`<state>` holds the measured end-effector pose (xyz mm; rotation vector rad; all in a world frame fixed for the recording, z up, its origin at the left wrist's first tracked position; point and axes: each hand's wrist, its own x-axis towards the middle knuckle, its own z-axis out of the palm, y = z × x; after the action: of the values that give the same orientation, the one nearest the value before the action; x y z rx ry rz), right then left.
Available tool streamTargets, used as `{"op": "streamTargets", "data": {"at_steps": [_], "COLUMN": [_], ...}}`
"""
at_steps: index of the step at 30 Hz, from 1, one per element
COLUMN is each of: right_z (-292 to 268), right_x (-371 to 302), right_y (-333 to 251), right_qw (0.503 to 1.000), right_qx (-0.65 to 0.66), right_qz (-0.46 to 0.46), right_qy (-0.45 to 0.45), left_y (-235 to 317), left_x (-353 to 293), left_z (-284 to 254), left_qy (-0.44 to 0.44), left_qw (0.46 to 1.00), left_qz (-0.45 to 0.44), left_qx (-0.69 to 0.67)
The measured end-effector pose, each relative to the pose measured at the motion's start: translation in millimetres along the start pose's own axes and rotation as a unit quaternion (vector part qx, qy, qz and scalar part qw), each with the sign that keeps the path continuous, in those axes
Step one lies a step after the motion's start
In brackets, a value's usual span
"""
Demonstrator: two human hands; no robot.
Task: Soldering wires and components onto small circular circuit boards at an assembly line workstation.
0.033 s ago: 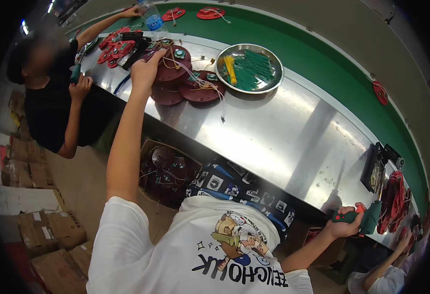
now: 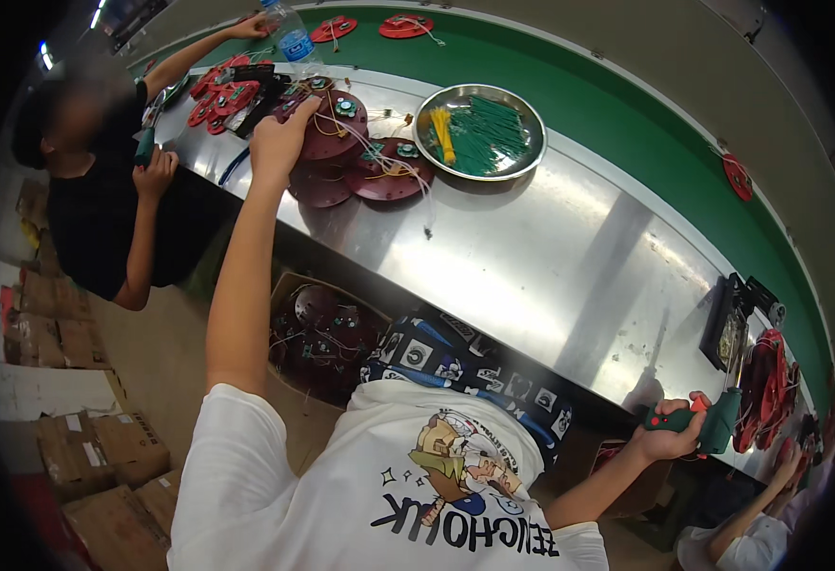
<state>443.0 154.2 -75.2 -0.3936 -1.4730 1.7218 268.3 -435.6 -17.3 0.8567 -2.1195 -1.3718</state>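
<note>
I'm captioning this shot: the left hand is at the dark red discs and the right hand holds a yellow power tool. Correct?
The colour is wrong: in the head view, the right hand holds a green power tool. The left hand is indeed at the dark red discs.

The white short-sleeved T-shirt [image 2: 327,514] bears a cartoon print [image 2: 446,452] and black lettering [image 2: 470,531].

Left hand [image 2: 279,143]: some fingers hidden at the maroon disc [image 2: 337,138]. Circuit board [image 2: 345,108]: components too small to tell. Green driver [image 2: 719,425]: handle partly covered by the right hand [image 2: 670,441] — tip indistinct. Bottle [image 2: 295,40]: top cut off by the upper edge. Co-worker [image 2: 743,547], lower right: body cut off by the lower edge.
</note>
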Motion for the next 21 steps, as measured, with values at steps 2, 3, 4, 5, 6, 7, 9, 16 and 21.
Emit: {"op": "streamTargets", "data": {"at_steps": [2, 3, 4, 5, 6, 7, 9, 16, 21], "right_z": [4.2, -2.1, -4.2, -5.4, -5.9, -6.3, -4.6, -9.8, -6.8], "right_x": [-2.7, -1.1, -1.5, -0.6, -0.4, -0.5, -0.5, 1.8, 0.0], "right_y": [-3.7, -1.4, -1.2, 0.5, 1.9, 2.2, 0.8, 4.7, 5.1], "right_qw": [1.0, 1.0, 1.0, 1.0, 1.0, 1.0, 1.0, 0.999, 0.999], "right_qx": [0.007, 0.002, 0.004, 0.013, 0.022, 0.019, 0.025, 0.037, 0.052], "right_qz": [-0.005, -0.015, -0.01, -0.005, 0.001, 0.0, 0.004, 0.0, 0.006], "right_qy": [0.012, -0.008, -0.007, -0.007, -0.006, 0.001, -0.004, -0.012, 0.002], "left_y": [12.6, 13.1, 7.6, -1.5, -8.7, -0.9, 15.8, 37.8, 36.4], "left_x": [-9.7, -21.7, -23.4, -24.3, -22.7, -27.9, -37.8, -26.9, -13.9], "left_z": [-2.8, 8.7, 7.1, 10.1, 10.4, 11.5, 9.8, 15.1, 4.7], "left_qy": [0.032, 0.106, 0.108, 0.166, 0.221, 0.16, 0.077, -0.133, -0.051], "left_qw": [0.962, 0.919, 0.917, 0.915, 0.897, 0.902, 0.857, 0.862, 0.844], "left_qz": [0.066, 0.068, 0.07, 0.176, 0.28, 0.338, 0.4, 0.343, 0.43], "left_qx": [0.262, 0.373, 0.376, 0.322, 0.262, 0.217, 0.316, 0.349, 0.318]}}
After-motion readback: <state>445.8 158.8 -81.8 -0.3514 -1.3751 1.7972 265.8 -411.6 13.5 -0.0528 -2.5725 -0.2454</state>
